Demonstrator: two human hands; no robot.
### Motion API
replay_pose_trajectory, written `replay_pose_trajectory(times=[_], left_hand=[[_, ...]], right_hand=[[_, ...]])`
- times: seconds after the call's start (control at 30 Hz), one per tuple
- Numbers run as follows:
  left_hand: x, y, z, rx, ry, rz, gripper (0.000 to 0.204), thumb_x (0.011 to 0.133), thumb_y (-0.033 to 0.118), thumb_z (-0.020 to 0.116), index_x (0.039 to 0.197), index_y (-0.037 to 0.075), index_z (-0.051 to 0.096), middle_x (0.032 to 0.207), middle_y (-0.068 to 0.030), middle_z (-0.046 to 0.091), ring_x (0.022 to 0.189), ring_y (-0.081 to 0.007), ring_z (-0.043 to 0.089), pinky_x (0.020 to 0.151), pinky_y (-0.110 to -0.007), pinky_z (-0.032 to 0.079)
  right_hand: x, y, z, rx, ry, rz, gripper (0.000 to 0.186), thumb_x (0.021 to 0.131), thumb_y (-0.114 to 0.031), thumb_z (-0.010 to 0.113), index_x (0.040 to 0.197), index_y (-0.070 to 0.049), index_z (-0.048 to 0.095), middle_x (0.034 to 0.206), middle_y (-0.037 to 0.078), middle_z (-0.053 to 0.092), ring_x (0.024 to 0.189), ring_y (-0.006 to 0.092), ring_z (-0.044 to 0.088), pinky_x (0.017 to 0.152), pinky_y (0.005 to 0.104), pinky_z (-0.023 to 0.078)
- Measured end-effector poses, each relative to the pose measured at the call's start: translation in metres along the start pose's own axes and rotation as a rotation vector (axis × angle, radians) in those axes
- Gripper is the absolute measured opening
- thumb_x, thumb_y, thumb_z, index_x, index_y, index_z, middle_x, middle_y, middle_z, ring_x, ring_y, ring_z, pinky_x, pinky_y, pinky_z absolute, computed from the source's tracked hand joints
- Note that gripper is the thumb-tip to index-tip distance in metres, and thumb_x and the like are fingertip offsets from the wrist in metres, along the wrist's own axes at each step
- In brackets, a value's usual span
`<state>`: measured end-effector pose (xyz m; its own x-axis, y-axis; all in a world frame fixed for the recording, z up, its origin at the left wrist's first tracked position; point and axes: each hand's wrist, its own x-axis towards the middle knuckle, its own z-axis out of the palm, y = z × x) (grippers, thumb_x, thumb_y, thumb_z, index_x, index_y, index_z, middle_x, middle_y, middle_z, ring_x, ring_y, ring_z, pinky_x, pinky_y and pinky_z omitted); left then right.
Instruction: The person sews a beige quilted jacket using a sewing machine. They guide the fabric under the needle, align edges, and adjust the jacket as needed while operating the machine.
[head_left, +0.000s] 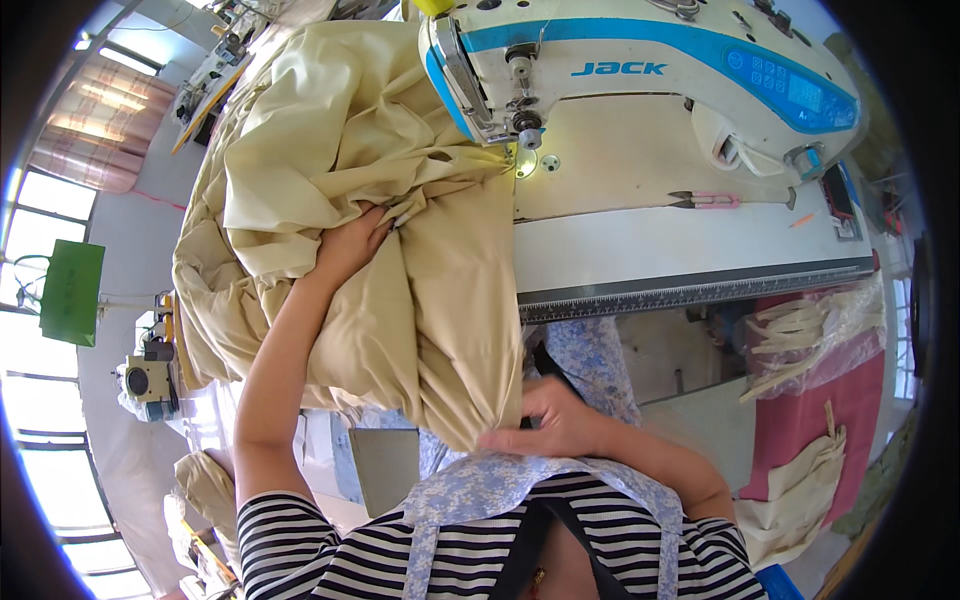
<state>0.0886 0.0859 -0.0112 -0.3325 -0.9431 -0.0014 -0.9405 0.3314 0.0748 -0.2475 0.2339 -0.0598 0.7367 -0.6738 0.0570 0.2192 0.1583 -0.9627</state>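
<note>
A large heap of beige fabric [300,130] covers the left side of the sewing table and hangs over its front edge. My left hand [352,242] is sunk into its folds, fingers closed on the cloth and partly hidden by it. Close to my body, my right hand [560,418] pinches the lower edge of the same fabric, thumb in front and the other fingers curled. The fabric's right edge runs up to the needle area of a white and blue sewing machine [640,60], where a small lamp glows.
Pink-handled thread snips [705,200] lie on the machine table's right side. A ruler strip [700,288] lines the front edge. Beige strips in clear plastic [815,330] and pink cloth [860,400] are at the right. A green bag [72,292] hangs at the left.
</note>
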Motion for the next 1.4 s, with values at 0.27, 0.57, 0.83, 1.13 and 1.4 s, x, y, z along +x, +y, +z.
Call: replay_pose_trajectory(times=[0.27,0.57,0.83,1.13,1.4], left_hand=[[-0.05,0.117,-0.036,-0.106,0.162,0.394,0.024,0.081,0.013,0.073,0.101,0.002,0.067,0.095,-0.0153,0.066,0.09,-0.0342,0.064,0.08,-0.042,0.054],[-0.021,0.18,-0.006,-0.088,0.377,0.234,0.046,0.072,0.011,0.077,0.114,0.003,0.06,0.108,-0.016,0.064,0.103,-0.0363,0.064,0.083,-0.045,0.054],[0.007,0.149,0.011,-0.24,0.251,0.011,0.044,0.072,-0.003,0.067,0.114,0.008,0.062,0.105,-0.0119,0.067,0.093,-0.0381,0.067,0.074,-0.045,0.055],[0.016,0.157,0.014,-0.129,0.221,0.316,0.05,0.063,-0.002,0.073,0.112,0.008,0.064,0.119,-0.0085,0.065,0.107,-0.0332,0.064,0.082,-0.044,0.055],[0.027,0.15,0.008,-0.217,0.06,0.27,0.053,0.061,-0.002,0.077,0.112,0.009,0.064,0.145,-0.01,0.055,0.118,-0.0348,0.06,0.084,-0.043,0.055]], right_hand=[[0.005,-0.013,-0.045,-0.859,0.651,-0.302,0.032,0.084,-0.01,0.078,0.115,-0.005,0.069,0.097,0.008,0.069,0.086,0.0259,0.07,0.075,0.0354,0.057],[0.063,-0.004,-0.078,-0.995,0.335,-0.578,0.044,0.07,0.003,0.074,0.113,-0.003,0.065,0.116,0.011,0.065,0.103,0.0316,0.065,0.085,0.0403,0.055],[0.069,-0.009,-0.065,-1.329,0.532,-0.51,0.044,0.083,-0.017,0.076,0.121,-0.001,0.062,0.123,0.014,0.063,0.123,0.0326,0.059,0.106,0.0452,0.049],[0.05,0.0,-0.083,-1.346,0.324,-0.387,0.042,0.09,-0.024,0.071,0.121,0.002,0.066,0.131,0.018,0.062,0.133,0.0344,0.053,0.115,0.0495,0.041],[0.055,-0.005,-0.089,-1.335,0.241,-0.43,0.038,0.082,-0.02,0.08,0.112,0.0,0.069,0.115,0.016,0.067,0.118,0.0351,0.061,0.113,0.0506,0.044]])
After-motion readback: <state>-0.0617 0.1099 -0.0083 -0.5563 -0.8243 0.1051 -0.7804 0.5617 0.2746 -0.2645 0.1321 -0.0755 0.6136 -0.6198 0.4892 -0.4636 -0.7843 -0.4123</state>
